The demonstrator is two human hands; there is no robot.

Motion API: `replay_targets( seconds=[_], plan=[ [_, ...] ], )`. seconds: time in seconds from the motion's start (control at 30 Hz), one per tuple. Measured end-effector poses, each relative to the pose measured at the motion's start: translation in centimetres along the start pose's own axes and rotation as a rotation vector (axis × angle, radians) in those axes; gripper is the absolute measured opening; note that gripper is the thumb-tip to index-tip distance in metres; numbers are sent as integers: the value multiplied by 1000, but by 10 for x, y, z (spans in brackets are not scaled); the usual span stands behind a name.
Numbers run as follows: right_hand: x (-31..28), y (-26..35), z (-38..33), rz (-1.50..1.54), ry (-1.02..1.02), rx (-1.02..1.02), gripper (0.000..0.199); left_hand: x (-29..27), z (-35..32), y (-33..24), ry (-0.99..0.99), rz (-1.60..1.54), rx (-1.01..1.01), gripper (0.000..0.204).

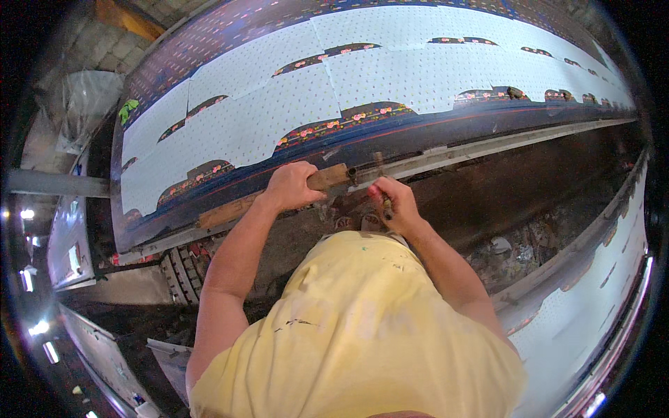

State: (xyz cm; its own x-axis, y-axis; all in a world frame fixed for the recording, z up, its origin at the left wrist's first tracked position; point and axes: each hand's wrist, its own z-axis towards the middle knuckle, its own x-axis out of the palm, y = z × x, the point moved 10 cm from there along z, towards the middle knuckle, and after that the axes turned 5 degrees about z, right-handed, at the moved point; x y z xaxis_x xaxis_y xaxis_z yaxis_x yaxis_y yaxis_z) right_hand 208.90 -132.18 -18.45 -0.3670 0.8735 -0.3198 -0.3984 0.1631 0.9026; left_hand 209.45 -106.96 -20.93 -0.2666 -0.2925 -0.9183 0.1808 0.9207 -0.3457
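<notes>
My left hand (pixel 291 186) grips a long wooden bar (pixel 230 211) that lies along the near edge of a long printing table. The bar's right end (pixel 333 176) sticks out past my fingers. My right hand (pixel 391 200) is closed around a small dark tool (pixel 385 206), held just right of the bar's end, next to the metal rail (pixel 488 148). On the table lies a white dotted cloth (pixel 293 104) with dark scalloped bands of pink flowers (pixel 348 120). My yellow shirt fills the lower middle of the view.
A second table with the same white cloth (pixel 592 306) runs along the right. Between the tables the dark floor (pixel 529 237) holds scraps and debris. A grey post (pixel 56 184) and a plastic-wrapped bundle (pixel 87 104) stand at the left.
</notes>
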Motion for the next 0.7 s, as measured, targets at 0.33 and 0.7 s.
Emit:
replay_targets(
  seconds=[0.33, 0.7],
  plan=[
    [53, -44, -18, 204, 91, 301, 35, -1, 4, 2, 103, -46, -2, 58],
    [3, -58, -60, 105, -241, 338, 29, 7, 20, -20, 323, -253, 135, 65]
  ],
)
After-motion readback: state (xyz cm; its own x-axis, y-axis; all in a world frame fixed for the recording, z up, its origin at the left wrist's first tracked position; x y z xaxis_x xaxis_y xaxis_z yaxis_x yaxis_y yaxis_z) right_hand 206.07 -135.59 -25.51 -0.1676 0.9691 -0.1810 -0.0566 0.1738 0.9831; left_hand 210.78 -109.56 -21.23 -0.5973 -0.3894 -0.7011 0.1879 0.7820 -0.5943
